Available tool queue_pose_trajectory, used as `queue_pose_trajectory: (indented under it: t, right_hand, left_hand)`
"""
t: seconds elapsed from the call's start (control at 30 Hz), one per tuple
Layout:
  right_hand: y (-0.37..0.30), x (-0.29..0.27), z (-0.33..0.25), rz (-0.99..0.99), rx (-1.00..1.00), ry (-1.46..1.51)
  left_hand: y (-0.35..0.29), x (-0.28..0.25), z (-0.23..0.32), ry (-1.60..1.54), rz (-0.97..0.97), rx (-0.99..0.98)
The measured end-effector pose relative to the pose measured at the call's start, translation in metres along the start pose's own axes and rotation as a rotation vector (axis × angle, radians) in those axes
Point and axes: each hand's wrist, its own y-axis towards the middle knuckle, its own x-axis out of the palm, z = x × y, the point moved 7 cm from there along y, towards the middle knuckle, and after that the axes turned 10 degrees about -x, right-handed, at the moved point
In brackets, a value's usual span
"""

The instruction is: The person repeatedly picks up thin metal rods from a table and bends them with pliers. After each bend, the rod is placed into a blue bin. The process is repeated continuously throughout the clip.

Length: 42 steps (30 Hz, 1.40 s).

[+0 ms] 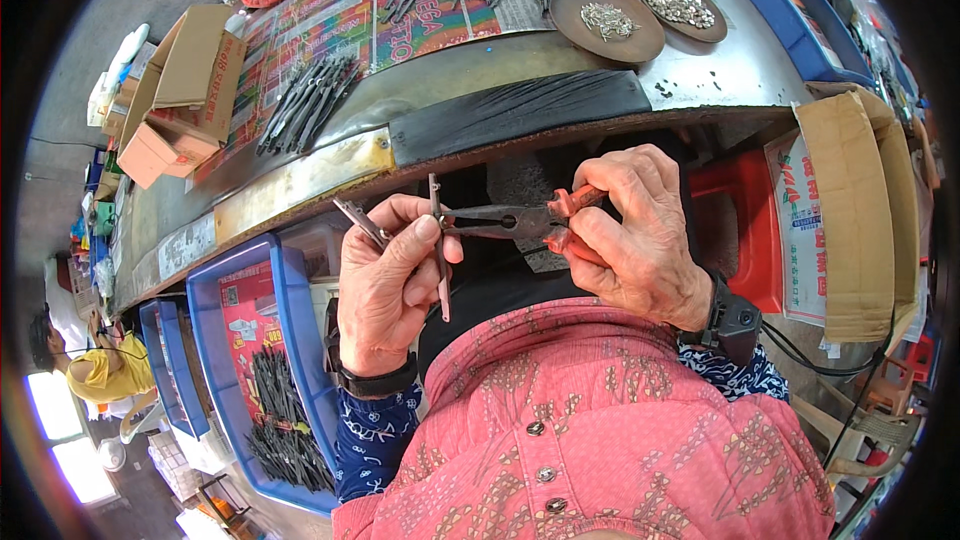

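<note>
In front of my body, my left hand [378, 290] pinches a slim dark strip [443, 285] between thumb and fingers. The strip stands nearly upright in the picture, with small studs on it. A second, greyish strip piece [362, 223] pokes out past the left fingers; whether the two are joined is hidden. Closed round the red handles of a pair of pliers [525, 222] is my right hand [640, 240]. The plier jaws point left and meet the strip beside my left thumb; how firmly they grip it I cannot tell.
Beyond my hands runs the workbench edge [520, 120]. On the bench lie bundled black strips [310, 100] and two brown dishes of small metal parts [607, 24] [682, 8]. A blue bin [205, 310] with black strips stands left, a cardboard box [860, 210] right, near a red stool [745, 230].
</note>
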Motion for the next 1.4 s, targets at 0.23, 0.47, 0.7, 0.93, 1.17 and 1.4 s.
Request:
queue_pose_trajectory:
  t: [0.23,0.47,0.7,0.93,1.17,1.4]
  right_hand:
    - [-0.010,0.017,0.005,-0.024,0.039,0.212]
    - [-0.030,0.053,0.019,-0.276,0.375,1.062]
    - [-0.036,0.061,0.023,-0.324,0.578,1.240]
    - [-0.032,0.041,0.038,-0.156,0.549,0.950]
    - [-0.036,0.044,0.044,-0.116,0.603,0.931]
    - [-0.035,0.048,0.044,-0.060,0.529,0.886]
  left_hand:
    - [0.001,0.004,-0.002,0.104,-0.033,0.059]
    - [-0.021,0.025,0.018,0.919,0.172,0.643]
    - [-0.028,0.052,0.032,1.376,0.092,0.993]
    - [-0.006,0.039,0.056,1.573,0.320,0.925]
    - [0.020,-0.018,0.102,1.444,0.686,0.792]
    - [0.051,-0.040,0.133,1.464,0.741,0.820]
